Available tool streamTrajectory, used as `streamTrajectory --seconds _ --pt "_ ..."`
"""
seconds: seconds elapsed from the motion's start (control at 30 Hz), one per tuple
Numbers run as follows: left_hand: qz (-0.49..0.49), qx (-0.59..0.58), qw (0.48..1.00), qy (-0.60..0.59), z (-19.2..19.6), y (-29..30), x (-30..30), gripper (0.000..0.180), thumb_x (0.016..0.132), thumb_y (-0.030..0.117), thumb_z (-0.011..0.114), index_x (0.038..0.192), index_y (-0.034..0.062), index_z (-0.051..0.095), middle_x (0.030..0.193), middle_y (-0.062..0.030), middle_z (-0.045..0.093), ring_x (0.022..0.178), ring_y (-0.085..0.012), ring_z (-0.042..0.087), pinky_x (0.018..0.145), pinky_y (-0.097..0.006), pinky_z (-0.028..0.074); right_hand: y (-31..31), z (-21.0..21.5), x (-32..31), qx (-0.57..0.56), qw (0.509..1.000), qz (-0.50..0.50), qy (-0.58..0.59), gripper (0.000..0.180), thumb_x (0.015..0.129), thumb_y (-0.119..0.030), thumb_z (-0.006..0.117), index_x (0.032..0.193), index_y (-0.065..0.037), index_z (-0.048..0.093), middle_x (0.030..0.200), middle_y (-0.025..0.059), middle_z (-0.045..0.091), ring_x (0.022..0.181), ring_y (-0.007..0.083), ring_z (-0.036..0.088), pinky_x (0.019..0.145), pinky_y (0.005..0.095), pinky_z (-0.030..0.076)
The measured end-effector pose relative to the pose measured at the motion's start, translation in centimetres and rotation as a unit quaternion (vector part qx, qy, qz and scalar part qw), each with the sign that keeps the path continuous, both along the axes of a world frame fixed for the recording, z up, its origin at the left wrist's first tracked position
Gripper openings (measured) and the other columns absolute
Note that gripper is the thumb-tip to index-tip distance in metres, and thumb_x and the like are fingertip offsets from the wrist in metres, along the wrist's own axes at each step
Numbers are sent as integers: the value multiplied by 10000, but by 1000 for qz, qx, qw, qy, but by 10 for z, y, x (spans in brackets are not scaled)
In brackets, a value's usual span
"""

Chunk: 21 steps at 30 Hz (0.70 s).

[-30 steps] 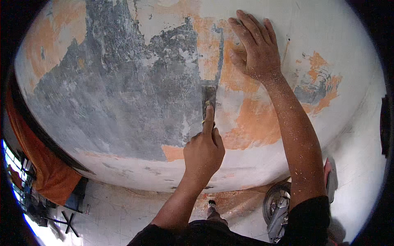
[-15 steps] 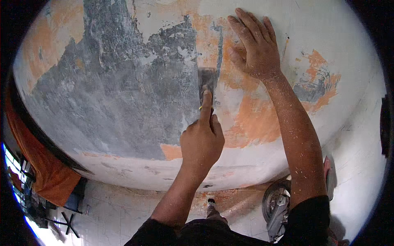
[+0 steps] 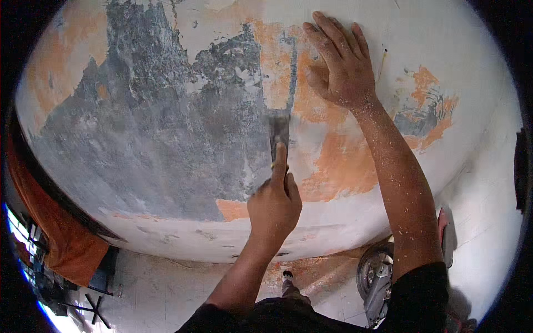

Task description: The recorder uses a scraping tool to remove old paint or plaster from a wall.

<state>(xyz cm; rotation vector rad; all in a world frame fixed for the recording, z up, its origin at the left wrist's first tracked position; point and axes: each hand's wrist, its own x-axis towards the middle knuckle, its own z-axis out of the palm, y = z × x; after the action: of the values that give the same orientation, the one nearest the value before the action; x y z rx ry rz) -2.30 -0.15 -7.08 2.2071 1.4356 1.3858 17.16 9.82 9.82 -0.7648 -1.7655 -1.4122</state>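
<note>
Left hand: fist closed round a handle, index finger stretched straight along it toward the far side.
Left forearm: rises from the near edge, tilting slightly right.
Right hand: open and flat, fingers together, pointing far-left (palm pressed down).
Right forearm: long, nearly straight, dusted with pale specks, running from the near right to the wrist.

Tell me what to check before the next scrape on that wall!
1. Left hand grips scraper, forefinger along it: ok.
2. Blade flat on wall: ok.
3. Right hand braced on wall, beside the blade's line: ok.
4. Loose paint left above blade: ok.
5. Blade edge sharp: cannot tell.
6. Grinder on floor close by the feet: not ok.
</note>
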Motion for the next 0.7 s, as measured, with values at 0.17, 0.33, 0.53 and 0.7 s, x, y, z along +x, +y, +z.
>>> streamTrajectory --seconds 0.17,0.33,0.53,0.7 --pt "-8 11 1000 -25 33 3 7 629 960 145 566 1551 102 356 634 -143 642 513 -300 638 481 -435 507 -3 0 3 7 1000 5 -5 671 886 -350 630 1511 -216 427 1587 34 375 1442 251 390 1225 543 195" --pt "-1 5 1000 -10 5 0 3 603 968 147 557 1541 103 375 630 -140 642 518 -296 642 483 -421 508 2 -2 0 4 1000 8 -5 666 882 -351 635 1505 -212 442 1581 37 387 1435 250 400 1224 541 199" --pt "2 39 999 -16 20 4 5 630 966 146 559 1558 107 348 649 -147 653 502 -306 637 479 -419 512 -1 -2 4 5 1000 9 1 659 885 -344 629 1504 -212 446 1583 36 387 1438 250 399 1224 538 200" --pt "-5 45 998 -34 2 6 -8 660 951 116 581 1564 107 336 696 -148 678 509 -314 632 486 -418 509 2 -1 0 9 1000 4 0 647 890 -340 625 1501 -215 450 1585 37 385 1438 246 399 1220 537 206"
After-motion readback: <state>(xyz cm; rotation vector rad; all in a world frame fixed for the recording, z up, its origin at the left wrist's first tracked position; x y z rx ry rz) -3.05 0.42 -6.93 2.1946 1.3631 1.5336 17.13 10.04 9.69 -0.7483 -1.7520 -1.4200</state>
